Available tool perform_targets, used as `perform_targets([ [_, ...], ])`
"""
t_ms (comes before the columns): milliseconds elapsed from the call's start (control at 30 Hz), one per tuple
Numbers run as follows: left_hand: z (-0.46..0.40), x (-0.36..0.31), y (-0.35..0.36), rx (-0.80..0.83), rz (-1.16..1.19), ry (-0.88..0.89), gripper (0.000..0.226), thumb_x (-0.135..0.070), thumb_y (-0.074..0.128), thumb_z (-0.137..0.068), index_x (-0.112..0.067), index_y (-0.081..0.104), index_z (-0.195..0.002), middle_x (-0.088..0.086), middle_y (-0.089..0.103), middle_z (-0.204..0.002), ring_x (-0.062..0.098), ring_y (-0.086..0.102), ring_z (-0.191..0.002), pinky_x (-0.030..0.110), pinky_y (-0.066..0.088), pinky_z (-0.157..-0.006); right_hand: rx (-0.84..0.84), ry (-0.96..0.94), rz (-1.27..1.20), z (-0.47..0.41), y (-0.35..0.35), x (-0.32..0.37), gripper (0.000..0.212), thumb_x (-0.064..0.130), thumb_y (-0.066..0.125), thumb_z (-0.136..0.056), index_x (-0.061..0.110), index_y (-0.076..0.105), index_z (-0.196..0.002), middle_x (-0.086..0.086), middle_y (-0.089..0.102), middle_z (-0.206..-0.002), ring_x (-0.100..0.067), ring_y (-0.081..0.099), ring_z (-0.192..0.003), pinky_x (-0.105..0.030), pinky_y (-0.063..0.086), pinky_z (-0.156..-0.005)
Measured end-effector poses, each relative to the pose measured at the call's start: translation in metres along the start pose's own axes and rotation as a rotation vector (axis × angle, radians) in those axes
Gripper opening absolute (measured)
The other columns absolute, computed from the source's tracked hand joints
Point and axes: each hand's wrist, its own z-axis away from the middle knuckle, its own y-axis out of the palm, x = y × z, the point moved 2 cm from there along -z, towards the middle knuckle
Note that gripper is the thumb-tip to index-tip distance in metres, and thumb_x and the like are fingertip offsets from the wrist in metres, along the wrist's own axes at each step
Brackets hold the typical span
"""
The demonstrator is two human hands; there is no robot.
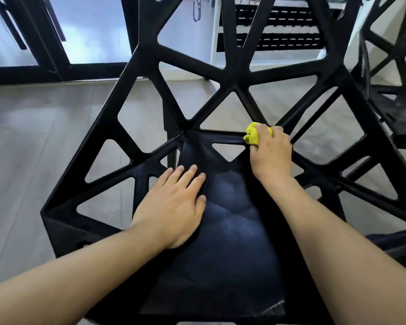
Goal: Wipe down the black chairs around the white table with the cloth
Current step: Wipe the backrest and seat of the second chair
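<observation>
A black chair point(223, 242) with an open lattice of triangular holes fills the middle of the view, seen from above its seat. My right hand point(271, 152) grips a bunched yellow cloth point(252, 136) and presses it on a strut where the seat meets the backrest, right of centre. My left hand point(174, 205) lies flat with straight fingers on the left part of the seat. The white table is out of view.
A second black lattice chair point(394, 95) stands close at the right edge. Pale wood-look floor point(45, 141) spreads to the left. A black-framed glass door point(40, 43) is at the back left, and a white-framed black slatted rack point(277, 26) behind the backrest.
</observation>
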Motion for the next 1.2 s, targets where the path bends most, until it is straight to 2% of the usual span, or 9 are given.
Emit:
perform_targets([
  [67,-0.001,0.000,0.000,0.008,-0.002,-0.006,0.063,-0.048,0.008,-0.099,-0.027,0.015,-0.159,-0.004,0.007,-0.168,0.017,0.004,-0.154,0.035,0.001,-0.125,0.110,0.002,-0.171,-0.003,0.006,0.008,0.042,0.022,0.055,-0.093,0.020,0.052,-0.135,-0.018,0.049,-0.126,-0.043,0.049,-0.109,-0.050,0.044,-0.093],
  [167,-0.002,-0.001,-0.002,0.016,0.005,-0.010,0.065,-0.048,0.008,-0.097,-0.028,0.018,-0.158,-0.004,0.010,-0.167,0.017,0.006,-0.154,0.035,0.002,-0.126,0.234,-0.239,-0.385,0.023,0.003,0.059,0.045,0.026,0.055,-0.090,0.024,0.054,-0.135,-0.015,0.052,-0.127,-0.039,0.051,-0.110,-0.051,0.043,-0.098],
  [300,-0.001,-0.005,-0.009,0.040,0.040,-0.032,0.064,-0.047,0.011,-0.098,-0.028,0.023,-0.158,-0.004,0.015,-0.166,0.018,0.011,-0.154,0.035,0.005,-0.126,0.317,-0.353,-0.299,0.035,-0.018,0.055,0.050,0.013,0.067,-0.082,0.020,0.060,-0.132,-0.015,0.054,-0.128,-0.040,0.051,-0.109,-0.050,0.046,-0.094],
  [467,-0.002,-0.004,-0.009,0.080,0.028,-0.043,0.061,-0.044,0.016,-0.100,-0.023,0.030,-0.156,0.001,0.023,-0.165,0.022,0.017,-0.152,0.040,0.010,-0.125,0.266,-0.093,-0.190,0.047,-0.053,-0.029,0.046,0.013,0.066,-0.082,0.021,0.062,-0.128,-0.015,0.052,-0.131,-0.041,0.048,-0.115,-0.051,0.041,-0.099],
  [567,-0.003,-0.004,-0.013,0.088,0.022,-0.043,0.058,-0.038,0.021,-0.100,-0.014,0.045,-0.147,0.010,0.039,-0.157,0.030,0.033,-0.145,0.043,0.022,-0.122,0.341,-0.051,-0.279,0.080,-0.073,-0.004,0.045,0.018,0.061,-0.085,0.023,0.061,-0.131,-0.010,0.050,-0.135,-0.035,0.044,-0.119,-0.048,0.036,-0.107],
  [733,0.042,-0.008,-0.022,0.128,0.050,-0.040,0.053,-0.027,0.029,-0.096,0.000,0.054,-0.134,0.020,0.053,-0.143,0.038,0.049,-0.132,0.049,0.039,-0.110,0.459,-0.061,-0.426,0.141,-0.105,0.087,0.042,0.030,0.055,-0.088,0.025,0.060,-0.129,-0.007,0.054,-0.129,-0.030,0.048,-0.112,-0.045,0.042,-0.101],
  [833,0.090,-0.001,-0.034,0.136,0.096,-0.036,0.054,-0.020,0.030,-0.094,0.005,0.050,-0.138,0.022,0.050,-0.145,0.036,0.045,-0.137,0.048,0.035,-0.114,0.492,-0.018,-0.439,0.164,-0.122,0.123,0.042,0.031,0.056,-0.088,0.029,0.059,-0.130,-0.004,0.052,-0.133,-0.028,0.046,-0.117,-0.043,0.040,-0.104],
  [1000,0.127,0.019,-0.057,0.235,-0.007,0.114,0.060,-0.031,0.028,-0.096,-0.004,0.044,-0.147,0.016,0.043,-0.153,0.035,0.036,-0.144,0.047,0.027,-0.117,0.581,-0.219,-0.381,0.170,-0.144,0.095,0.045,0.028,0.054,-0.086,0.024,0.060,-0.131,-0.007,0.051,-0.137,-0.031,0.049,-0.117,-0.046,0.043,-0.099],
  [1200,0.133,0.031,-0.076,0.268,-0.095,0.102,0.054,-0.030,0.037,-0.097,-0.011,0.047,-0.146,0.016,0.043,-0.152,0.041,0.037,-0.141,0.060,0.016,-0.119,0.297,0.295,-0.160,0.179,-0.174,-0.001,0.053,0.015,0.052,-0.082,0.014,0.057,-0.135,-0.016,0.046,-0.142,-0.037,0.046,-0.125,-0.051,0.040,-0.105],
])
